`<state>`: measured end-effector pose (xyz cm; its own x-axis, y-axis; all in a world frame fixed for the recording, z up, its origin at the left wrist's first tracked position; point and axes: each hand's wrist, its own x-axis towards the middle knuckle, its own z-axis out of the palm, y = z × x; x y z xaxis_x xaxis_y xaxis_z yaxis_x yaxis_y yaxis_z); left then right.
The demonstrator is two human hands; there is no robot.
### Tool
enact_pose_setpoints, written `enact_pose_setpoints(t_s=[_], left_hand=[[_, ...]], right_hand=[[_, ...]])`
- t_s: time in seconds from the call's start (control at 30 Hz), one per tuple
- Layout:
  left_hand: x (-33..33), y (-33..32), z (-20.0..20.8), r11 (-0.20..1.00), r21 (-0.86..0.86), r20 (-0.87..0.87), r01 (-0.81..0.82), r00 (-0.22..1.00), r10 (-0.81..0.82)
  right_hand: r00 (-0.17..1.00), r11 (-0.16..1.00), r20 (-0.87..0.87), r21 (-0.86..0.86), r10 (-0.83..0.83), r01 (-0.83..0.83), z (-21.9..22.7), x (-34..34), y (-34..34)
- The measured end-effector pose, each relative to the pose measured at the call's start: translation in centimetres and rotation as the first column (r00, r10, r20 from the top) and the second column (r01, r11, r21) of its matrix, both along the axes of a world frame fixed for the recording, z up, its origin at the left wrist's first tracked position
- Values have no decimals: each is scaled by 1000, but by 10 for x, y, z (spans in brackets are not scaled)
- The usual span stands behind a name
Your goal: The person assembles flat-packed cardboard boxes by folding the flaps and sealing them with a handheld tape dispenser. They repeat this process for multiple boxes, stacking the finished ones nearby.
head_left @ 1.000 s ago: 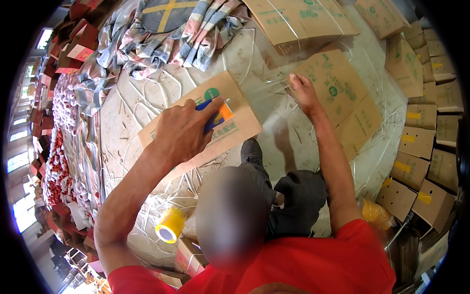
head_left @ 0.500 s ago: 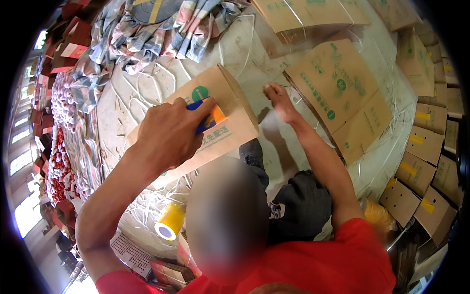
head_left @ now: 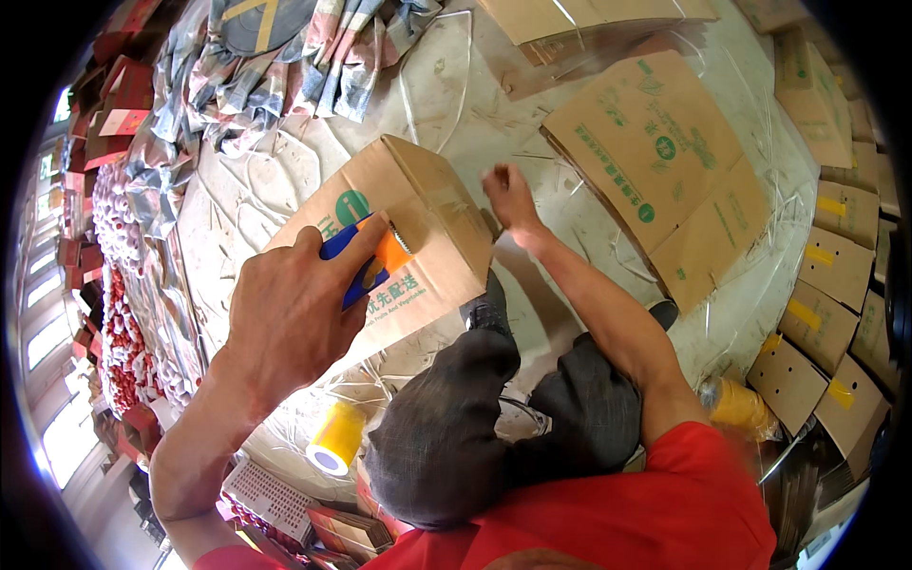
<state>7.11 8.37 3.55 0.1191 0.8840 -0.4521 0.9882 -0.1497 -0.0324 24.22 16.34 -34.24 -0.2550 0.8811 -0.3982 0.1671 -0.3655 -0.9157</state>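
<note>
A brown cardboard box [head_left: 425, 252] with green print stands tilted on the floor in front of me. My left hand [head_left: 294, 299] is wrapped round a blue and orange tape dispenser [head_left: 391, 249], its toothed metal edge over the box's top face. Just off the box's right end is my right hand [head_left: 513, 204], its fingers curled into a fist. I see nothing in that fist, though its inner side is hidden. A yellow tape roll [head_left: 340, 432] lies near my leg.
Flat cardboard sheets [head_left: 684, 161] lie to the right, with a strapped cardboard stack [head_left: 579, 24] behind them. Taped boxes [head_left: 812, 271] line the right edge. White straps [head_left: 285, 176] litter the floor beside a crumpled striped tarp [head_left: 328, 62]. A white basket [head_left: 271, 494] stands lower left.
My left hand has moved a little left and down with the tape dispenser. The right hand has shifted left, closer to the box's end. The view has shifted slightly, and my knees show more fully.
</note>
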Motion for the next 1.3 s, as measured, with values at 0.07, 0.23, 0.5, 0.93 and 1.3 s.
enact_pose_setpoints(t_s=[0.07,0.23,0.5,0.93,1.3], left_hand=[[-4,-5,-6,999,-34,-33,-18,999,17],[4,6,-1,992,-119,-74,-51,996,42],[6,-1,2,999,-9,24,-37,999,37],[-19,-8,-28,992,119,120,49,991,-63],[-18,2,-27,991,50,20,124,992,-125]], right_hand=[[964,983,-267,179,1,48,40,-15,28],[765,795,-425,579,483,-180,91,-64,49],[939,929,-126,237,319,-284,-55,-51,14],[909,916,189,81,372,-392,211,-6,-4],[871,873,438,309,222,-378,227,-29,-35]])
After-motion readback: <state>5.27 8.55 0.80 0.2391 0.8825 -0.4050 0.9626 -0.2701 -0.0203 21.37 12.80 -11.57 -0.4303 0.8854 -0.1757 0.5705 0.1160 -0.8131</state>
